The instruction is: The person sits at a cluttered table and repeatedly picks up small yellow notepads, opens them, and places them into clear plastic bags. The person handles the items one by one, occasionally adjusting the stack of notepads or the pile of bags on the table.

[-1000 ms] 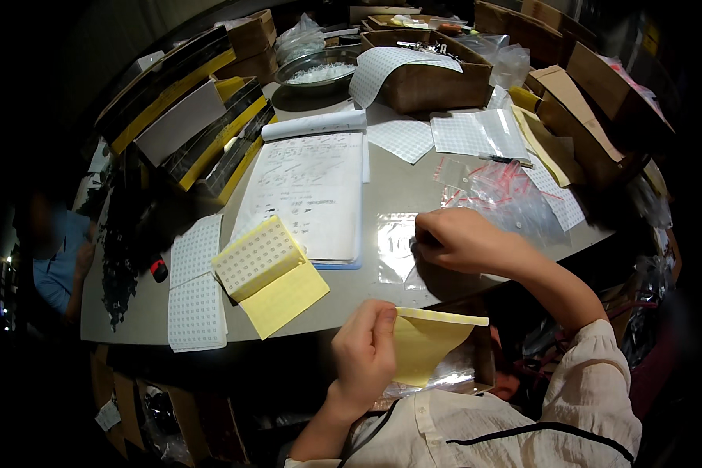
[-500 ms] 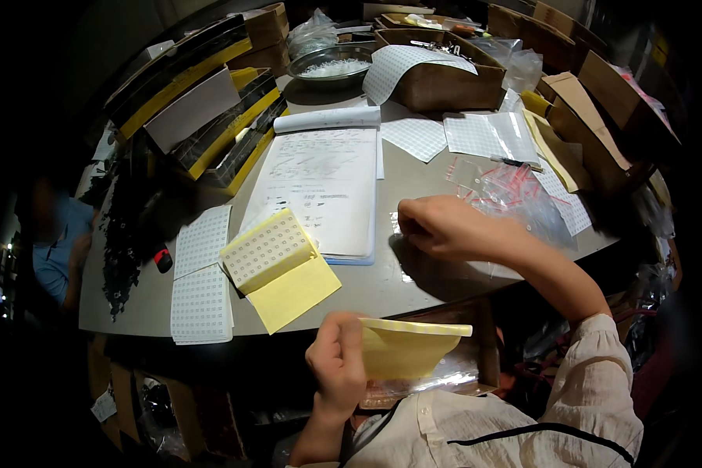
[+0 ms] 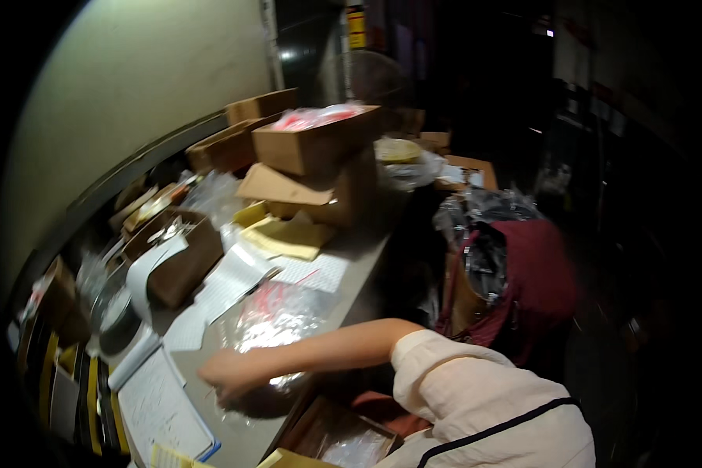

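My right hand [image 3: 230, 378] reaches over the grey table, its fingers curled down and closed. The fingertips are blurred, so what they hold, if anything, cannot be made out. Just beyond the hand and forearm lies a glossy pile of clear plastic zip bags [image 3: 277, 320] with red strips. To the hand's left is a notepad on a blue-edged clipboard [image 3: 160, 405]. At the lower edge shows a corner of a yellow sheet [image 3: 288, 459]. My left hand is out of the picture.
A brown box [image 3: 183, 261] with a printed sheet over its side stands behind the notepad. Stacked cardboard boxes [image 3: 312, 148] rise at the table's far end. Beyond the right table edge are a dark red cloth [image 3: 534, 288] and dark plastic bags. An open box [image 3: 351, 437] sits below the table edge.
The view has swung to the right, showing the table's far end. My left hand, which held a yellow sheet, has left the picture. My right hand stays low over the table by the bags.
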Demonstrator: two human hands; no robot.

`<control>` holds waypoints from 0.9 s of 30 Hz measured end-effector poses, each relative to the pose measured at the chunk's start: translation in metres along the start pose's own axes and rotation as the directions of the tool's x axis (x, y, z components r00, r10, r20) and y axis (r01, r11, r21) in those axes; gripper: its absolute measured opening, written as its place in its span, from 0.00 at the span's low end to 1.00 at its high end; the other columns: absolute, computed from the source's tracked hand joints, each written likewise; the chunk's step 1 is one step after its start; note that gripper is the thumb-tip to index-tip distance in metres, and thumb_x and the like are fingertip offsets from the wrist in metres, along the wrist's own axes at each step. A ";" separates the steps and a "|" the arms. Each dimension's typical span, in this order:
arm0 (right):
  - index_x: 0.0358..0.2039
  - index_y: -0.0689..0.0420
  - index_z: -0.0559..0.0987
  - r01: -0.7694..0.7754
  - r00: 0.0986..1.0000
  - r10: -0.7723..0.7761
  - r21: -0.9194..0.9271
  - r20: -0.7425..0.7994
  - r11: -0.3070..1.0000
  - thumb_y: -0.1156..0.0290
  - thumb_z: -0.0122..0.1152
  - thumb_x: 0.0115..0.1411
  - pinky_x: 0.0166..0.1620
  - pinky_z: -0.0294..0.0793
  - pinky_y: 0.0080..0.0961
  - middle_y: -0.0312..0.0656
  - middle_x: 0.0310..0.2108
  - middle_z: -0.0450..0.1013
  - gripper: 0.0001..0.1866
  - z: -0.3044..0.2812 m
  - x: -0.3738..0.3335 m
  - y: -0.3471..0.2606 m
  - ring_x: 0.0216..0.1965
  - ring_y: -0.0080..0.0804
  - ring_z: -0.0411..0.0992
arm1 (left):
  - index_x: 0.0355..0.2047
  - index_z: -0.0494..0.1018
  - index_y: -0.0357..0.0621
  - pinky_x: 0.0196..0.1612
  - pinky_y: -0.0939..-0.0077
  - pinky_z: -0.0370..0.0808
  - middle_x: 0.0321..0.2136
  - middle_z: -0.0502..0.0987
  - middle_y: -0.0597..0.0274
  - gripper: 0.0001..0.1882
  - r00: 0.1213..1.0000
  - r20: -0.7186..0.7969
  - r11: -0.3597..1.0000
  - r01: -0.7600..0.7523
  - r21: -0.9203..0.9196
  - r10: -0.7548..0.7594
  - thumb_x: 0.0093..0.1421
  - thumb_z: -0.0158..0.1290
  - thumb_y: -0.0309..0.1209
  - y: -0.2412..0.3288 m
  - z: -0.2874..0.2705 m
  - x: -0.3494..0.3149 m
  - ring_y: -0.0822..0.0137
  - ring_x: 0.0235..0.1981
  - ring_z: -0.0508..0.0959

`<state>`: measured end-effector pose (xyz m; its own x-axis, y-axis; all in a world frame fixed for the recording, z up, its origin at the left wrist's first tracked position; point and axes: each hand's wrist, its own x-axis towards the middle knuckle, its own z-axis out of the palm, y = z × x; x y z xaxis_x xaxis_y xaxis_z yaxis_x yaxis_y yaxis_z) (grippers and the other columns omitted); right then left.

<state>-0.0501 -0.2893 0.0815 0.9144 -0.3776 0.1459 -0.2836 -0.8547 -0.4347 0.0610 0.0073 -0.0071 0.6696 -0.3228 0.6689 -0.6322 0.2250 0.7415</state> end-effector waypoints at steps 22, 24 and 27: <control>0.40 0.66 0.80 0.441 0.893 -0.406 0.546 -0.192 0.713 0.62 0.60 0.69 0.29 0.74 0.30 0.45 0.21 0.75 0.16 -0.006 -0.116 -0.058 0.24 0.31 0.77 | 0.43 0.81 0.37 0.44 0.66 0.77 0.37 0.83 0.53 0.12 0.955 0.079 0.952 0.293 -0.090 -0.286 0.66 0.63 0.34 0.022 0.012 0.025 0.62 0.38 0.81; 0.41 0.65 0.79 0.437 0.893 -0.410 0.571 -0.184 0.695 0.62 0.59 0.69 0.29 0.74 0.29 0.45 0.22 0.75 0.16 -0.008 -0.119 -0.055 0.24 0.31 0.78 | 0.45 0.80 0.38 0.44 0.67 0.77 0.38 0.83 0.52 0.12 0.962 0.111 0.962 0.258 -0.093 -0.248 0.66 0.63 0.33 0.029 0.014 0.026 0.61 0.39 0.81; 0.43 0.65 0.79 0.414 0.901 -0.397 0.613 -0.173 0.673 0.61 0.58 0.70 0.28 0.75 0.28 0.44 0.23 0.75 0.17 -0.011 -0.126 -0.058 0.24 0.30 0.78 | 0.47 0.80 0.39 0.45 0.67 0.78 0.40 0.83 0.52 0.14 0.972 0.178 0.978 0.178 -0.113 -0.156 0.65 0.64 0.32 0.049 0.019 0.027 0.60 0.40 0.81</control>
<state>-0.1520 -0.1967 0.0984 0.8869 -0.0623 0.4577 0.3650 -0.5127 -0.7771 0.0407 -0.0079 0.0463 0.6797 -0.5126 0.5246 -0.4547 0.2668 0.8497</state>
